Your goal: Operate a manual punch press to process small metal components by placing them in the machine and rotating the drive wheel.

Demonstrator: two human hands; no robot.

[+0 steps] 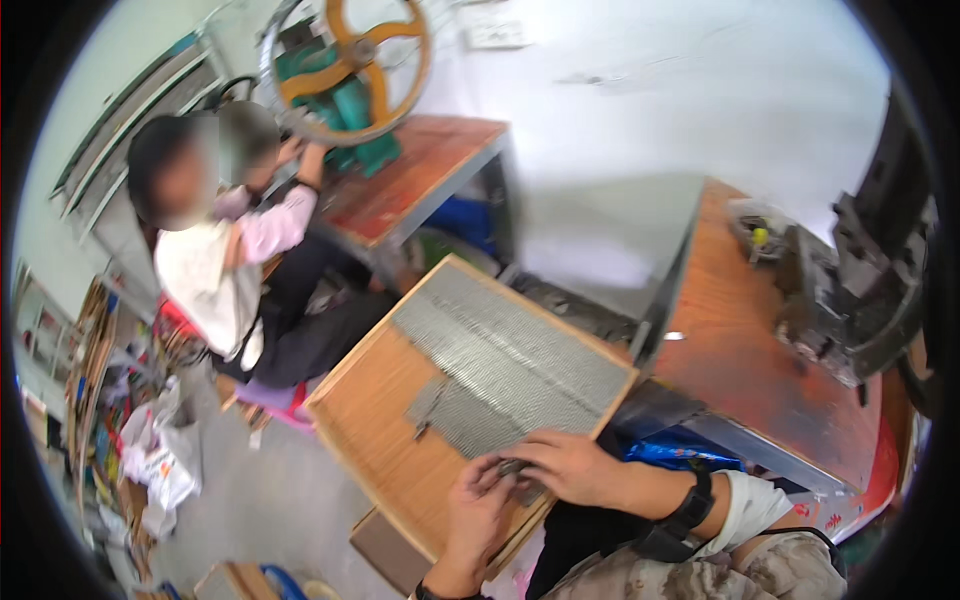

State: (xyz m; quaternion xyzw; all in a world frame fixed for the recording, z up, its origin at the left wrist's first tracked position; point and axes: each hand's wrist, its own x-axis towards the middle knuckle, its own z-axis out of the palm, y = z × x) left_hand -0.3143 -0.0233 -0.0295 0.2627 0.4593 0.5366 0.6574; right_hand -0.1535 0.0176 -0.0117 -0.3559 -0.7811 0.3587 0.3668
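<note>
A shallow wooden tray [375,420] lies tilted in front of me, with tight rows of small grey metal pieces [510,345] covering its far and right part. Over its near edge my left hand [478,508] and my right hand [570,468] meet, fingers closed together. Between the fingertips of both hands sit a few small dark metal pieces [514,468], too small to make out further. A small loose clump of metal pieces [421,430] rests on the bare wood by the end of the rows.
To the right, a red-topped workbench [740,340] carries a dark machine [850,290]. At the far left, a person [225,240] sits beside a green press with a yellow-spoked wheel [355,60] on another bench [440,165]; a second person is partly hidden there. Bags [165,460] and scraps clutter the left floor.
</note>
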